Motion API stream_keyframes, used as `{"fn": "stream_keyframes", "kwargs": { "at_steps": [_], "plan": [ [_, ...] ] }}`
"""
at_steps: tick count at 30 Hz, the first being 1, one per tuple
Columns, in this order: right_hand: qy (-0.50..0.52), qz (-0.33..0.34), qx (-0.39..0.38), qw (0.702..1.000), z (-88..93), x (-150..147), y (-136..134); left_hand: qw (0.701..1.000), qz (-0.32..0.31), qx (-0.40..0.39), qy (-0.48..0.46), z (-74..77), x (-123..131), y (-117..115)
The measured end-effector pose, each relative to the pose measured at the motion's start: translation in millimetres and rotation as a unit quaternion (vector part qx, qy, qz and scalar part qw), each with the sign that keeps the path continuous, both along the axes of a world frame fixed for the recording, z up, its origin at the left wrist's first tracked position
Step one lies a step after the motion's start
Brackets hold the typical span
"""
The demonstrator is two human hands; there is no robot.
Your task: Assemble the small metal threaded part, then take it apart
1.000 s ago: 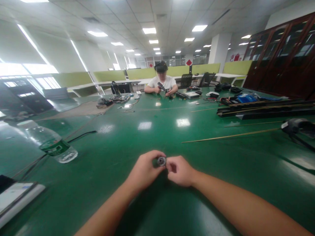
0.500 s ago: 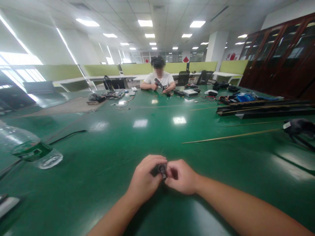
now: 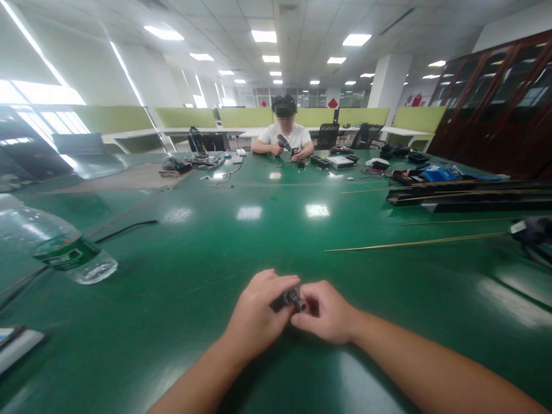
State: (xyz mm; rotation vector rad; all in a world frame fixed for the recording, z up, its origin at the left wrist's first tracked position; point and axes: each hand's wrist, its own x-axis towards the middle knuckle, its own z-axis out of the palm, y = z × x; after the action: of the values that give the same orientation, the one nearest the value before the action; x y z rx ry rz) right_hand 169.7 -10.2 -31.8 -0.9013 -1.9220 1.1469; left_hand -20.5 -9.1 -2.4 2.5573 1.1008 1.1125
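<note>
A small dark cylindrical tool (image 3: 293, 297) with a stepped, hollow-looking metal tip is between my two hands, over the near middle of the table. My left hand (image 3: 261, 305) wraps round its body from the left, thumb below and fingers over the top. On the right, my right hand (image 3: 326, 312) is closed in a pinch at the metal tip, index finger and thumb curled beside it. The far end of the tool is hidden by my left fingers, so its exact kind does not show.
A clear plastic bottle (image 3: 71, 253) lies on the green table (image 3: 207, 241) at left, near a black cable (image 3: 125, 231). Thin brass rods (image 3: 414, 242) and black rails (image 3: 466, 197) lie right. Opposite, a person (image 3: 284, 138) holds a power tool (image 3: 283, 142).
The view has shifted slightly. The tool's metal tip has swung to the right and now shows more clearly between my hands. Both hands keep their hold.
</note>
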Motion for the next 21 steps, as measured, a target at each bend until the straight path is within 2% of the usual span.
{"fn": "stream_keyframes", "kwargs": {
  "at_steps": [4, 11, 21],
  "plan": [
    [0.001, 0.002, -0.001, 1.000, 1.4, 0.2, -0.1, 1.000, 0.018, -0.009, 0.000, -0.2, -0.8, 0.1],
    [0.008, 0.007, 0.007, 1.000, 0.1, -0.2, -0.5, 0.994, 0.010, -0.104, -0.028, -3.8, -2.3, 2.0],
    [-0.007, 0.005, 0.011, 1.000, 2.2, -0.8, -0.5, 0.993, 0.000, -0.113, -0.033, 1.7, 1.0, -0.4]
  ]
}}
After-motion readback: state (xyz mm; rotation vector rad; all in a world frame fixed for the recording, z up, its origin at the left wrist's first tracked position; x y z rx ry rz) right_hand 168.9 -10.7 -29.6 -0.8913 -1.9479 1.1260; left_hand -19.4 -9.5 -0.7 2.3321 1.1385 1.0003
